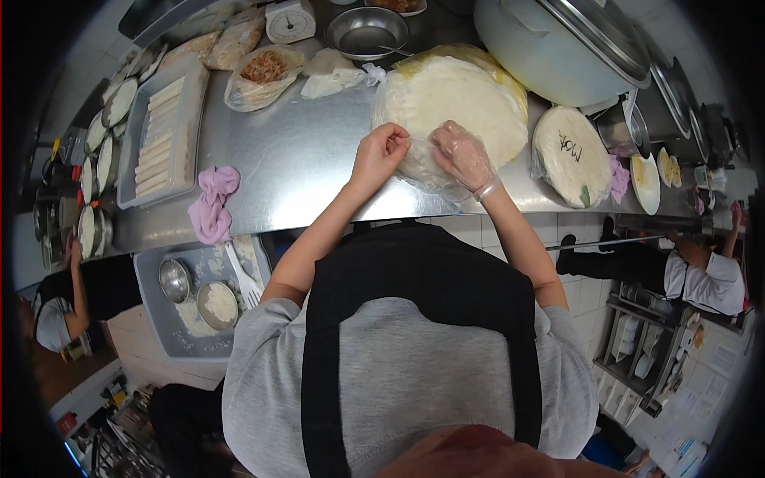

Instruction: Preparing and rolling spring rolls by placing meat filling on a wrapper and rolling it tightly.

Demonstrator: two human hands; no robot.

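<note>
A stack of thin round white wrapper sheets (pixel 470 99) lies on the steel counter in front of me, partly inside a clear plastic bag (pixel 422 166). My left hand (pixel 381 155), bare, is closed in a pinch on the bag's edge at the near left of the stack. Over the near side of the sheets, my right hand (pixel 462 155) wears a clear plastic glove. Its fingers are curled at the bag, and what lies inside them is hidden. Yellowish plastic shows under the stack's far edge.
A wrapped round stack (pixel 566 155) and a large pot (pixel 554 48) stand at right. Leftward are a pink cloth (pixel 213 203), a tub of white rolls (pixel 162 131) and a bag of shredded filling (pixel 264 70). A grey bin (pixel 171 338) sits below. Other people work at both sides.
</note>
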